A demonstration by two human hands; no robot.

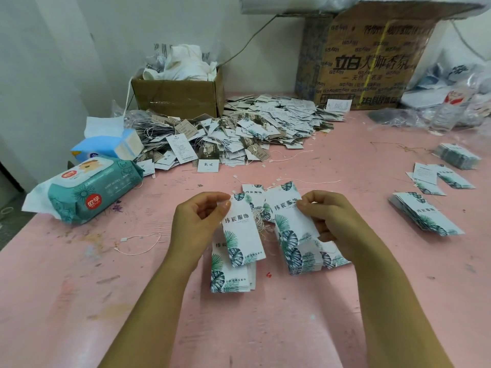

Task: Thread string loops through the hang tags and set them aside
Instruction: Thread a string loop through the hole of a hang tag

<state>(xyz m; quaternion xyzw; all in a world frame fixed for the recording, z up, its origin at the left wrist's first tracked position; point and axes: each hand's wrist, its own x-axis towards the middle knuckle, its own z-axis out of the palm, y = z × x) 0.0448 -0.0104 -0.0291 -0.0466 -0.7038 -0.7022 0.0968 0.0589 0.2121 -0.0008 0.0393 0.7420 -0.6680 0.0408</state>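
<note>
At the lower centre of the frame, the left hand pinches one hang tag by its top edge between thumb and forefinger. The right hand pinches a second tag, lifted off a stack. A tangle of string loops lies between them. The step looks like readying a tag for threading. Next, a single loop must be teased free and fed through the tag's hole, which cannot be made out. Counted: two tags in hand, two stacks beneath the hands, two neat stacks at the right edge, one large heap of tags at upper centre.
</note>
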